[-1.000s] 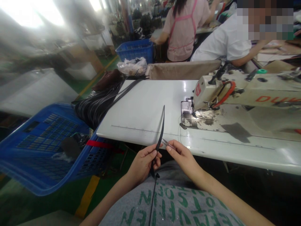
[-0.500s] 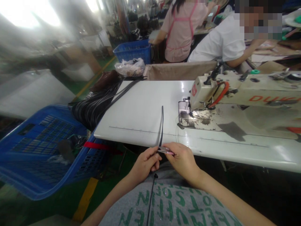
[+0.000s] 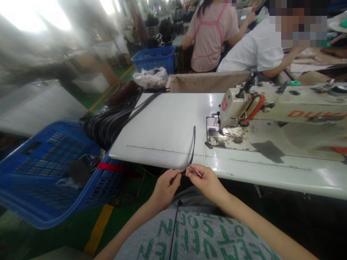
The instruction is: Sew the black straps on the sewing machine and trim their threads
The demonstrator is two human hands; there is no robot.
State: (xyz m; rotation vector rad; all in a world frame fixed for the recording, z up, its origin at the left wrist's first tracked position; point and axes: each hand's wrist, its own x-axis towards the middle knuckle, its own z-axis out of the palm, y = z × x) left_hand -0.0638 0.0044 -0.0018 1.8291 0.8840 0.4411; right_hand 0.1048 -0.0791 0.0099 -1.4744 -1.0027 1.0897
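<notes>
Pinching a narrow black strip (image 3: 194,141) in the left hand (image 3: 166,186), between thumb and bent fingers, with its free end curving beyond the fingertips over the white tabletop (image 3: 162,122). Gripping a small pink-handled tool (image 3: 198,173) in the right hand (image 3: 208,181), just beside the left fingertips, perhaps touching the strip. With a sewing machine (image 3: 271,104) beyond the fingers, to the right.

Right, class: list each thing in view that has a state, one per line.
Left hand: closed on black strip
Right hand: closed on pink tool
Black strip: curved
Pink tool: held; open or shut unclear
Dark strips: bundled
Near blue basket: open-topped, partly filled
Sewing machine: bright near needle
</notes>
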